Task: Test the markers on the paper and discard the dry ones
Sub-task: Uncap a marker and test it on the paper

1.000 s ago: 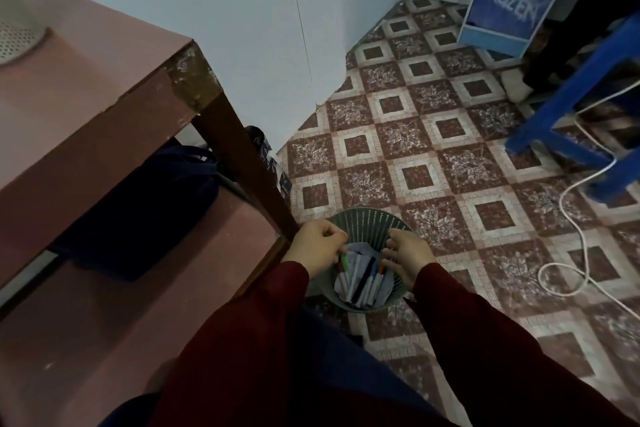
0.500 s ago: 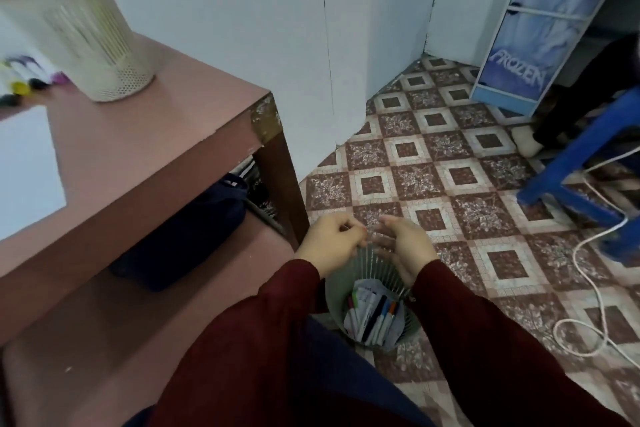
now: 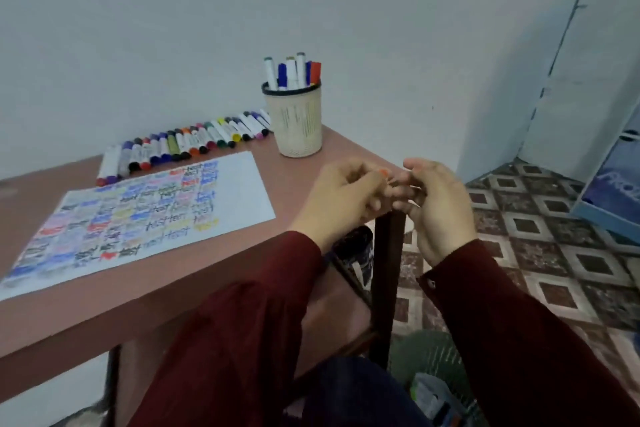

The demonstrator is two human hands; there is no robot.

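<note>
A white paper (image 3: 242, 191) covered with coloured "test" scribbles lies on the brown table (image 3: 104, 315). Behind it lies a row of several capped markers (image 3: 194, 142). At the back right, a beige mesh cup (image 3: 298, 125) holds several more markers (image 3: 292, 71). My left hand (image 3: 346, 194) and my right hand (image 3: 436, 204) hover together over the table's right corner, fingertips touching. The left fingers are curled, with a small orange spot at their tips, too blurred to identify. The right fingers are loosely bent. A green mesh bin (image 3: 426, 357) on the floor holds discarded markers (image 3: 433, 399).
The table leg (image 3: 388, 270) stands just below my hands. Beneath the tabletop, a dark bag (image 3: 356, 250) sits on a lower shelf. A blue box (image 3: 616, 191) leans at the right wall on the patterned tile floor (image 3: 540, 229).
My hands have risen out of the bin to the table's corner. The view has lifted from the floor to the tabletop, paper and markers.
</note>
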